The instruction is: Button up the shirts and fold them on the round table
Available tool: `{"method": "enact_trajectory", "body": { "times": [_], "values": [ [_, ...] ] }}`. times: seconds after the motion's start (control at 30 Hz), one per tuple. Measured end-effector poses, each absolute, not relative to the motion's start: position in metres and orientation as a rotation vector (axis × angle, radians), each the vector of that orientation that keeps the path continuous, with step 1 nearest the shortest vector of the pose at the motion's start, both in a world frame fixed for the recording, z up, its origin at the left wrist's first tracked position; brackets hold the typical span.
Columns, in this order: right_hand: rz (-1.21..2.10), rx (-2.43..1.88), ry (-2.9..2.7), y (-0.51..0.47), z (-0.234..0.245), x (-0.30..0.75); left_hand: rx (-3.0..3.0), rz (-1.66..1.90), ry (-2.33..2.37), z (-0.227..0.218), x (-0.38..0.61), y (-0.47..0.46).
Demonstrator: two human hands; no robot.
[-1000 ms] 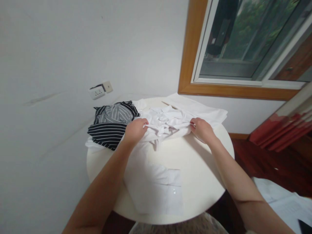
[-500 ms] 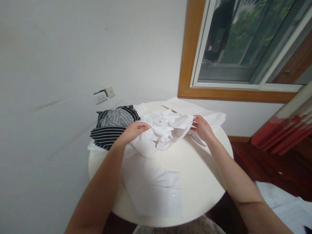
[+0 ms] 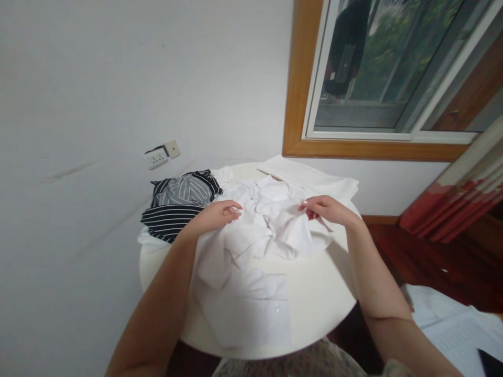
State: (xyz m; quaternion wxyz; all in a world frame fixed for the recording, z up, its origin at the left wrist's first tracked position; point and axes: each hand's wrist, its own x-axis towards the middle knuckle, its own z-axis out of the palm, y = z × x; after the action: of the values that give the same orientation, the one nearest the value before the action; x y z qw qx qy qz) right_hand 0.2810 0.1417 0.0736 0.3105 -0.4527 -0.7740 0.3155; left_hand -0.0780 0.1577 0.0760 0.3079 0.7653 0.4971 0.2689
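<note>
A white button-up shirt (image 3: 285, 222) lies rumpled over a round white table (image 3: 322, 293). Its sleeve (image 3: 251, 319), with a buttoned cuff, stretches toward the near edge. On the shirt's left side, my left hand (image 3: 216, 215) hovers at the fabric with thumb and fingers a little apart. At the right, my right hand (image 3: 324, 208) pinches a piece of the shirt between thumb and fingertips. Beside my left hand sits a bundle of black-and-white striped clothing (image 3: 173, 217), partly covered by my wrist.
Another flat white cloth (image 3: 310, 178) lies at the table's back, by the wall. A wall socket (image 3: 157, 158) is at the left, and a wood-framed window (image 3: 293, 141) at the upper right. A red and cream curtain (image 3: 428, 209) hangs right. Papers (image 3: 451, 324) lie lower right.
The raised shirt fabric between my hands has come down and spread toward me on the table. My right hand has lowered slightly and moved left. My left fingers have loosened.
</note>
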Motion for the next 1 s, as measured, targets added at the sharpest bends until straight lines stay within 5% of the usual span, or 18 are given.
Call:
{"method": "enact_trajectory", "body": {
  "times": [0.23,0.47,0.77,1.0],
  "values": [
    [0.667,-1.453,-2.301,0.116,0.079,0.297,2.555,0.383,1.329,0.117,-0.06,0.105],
    [0.442,-1.542,-2.511,0.087,0.049,0.309,2.678,-0.113,1.377,0.063,-0.074,0.054],
    [0.213,-1.335,-2.524,0.099,0.005,0.296,2.967,0.39,1.569,0.008,-0.081,0.088],
    [0.419,-1.272,-2.039,0.097,0.048,0.287,2.532,0.639,1.852,0.056,-0.046,0.104]
  ]
}}
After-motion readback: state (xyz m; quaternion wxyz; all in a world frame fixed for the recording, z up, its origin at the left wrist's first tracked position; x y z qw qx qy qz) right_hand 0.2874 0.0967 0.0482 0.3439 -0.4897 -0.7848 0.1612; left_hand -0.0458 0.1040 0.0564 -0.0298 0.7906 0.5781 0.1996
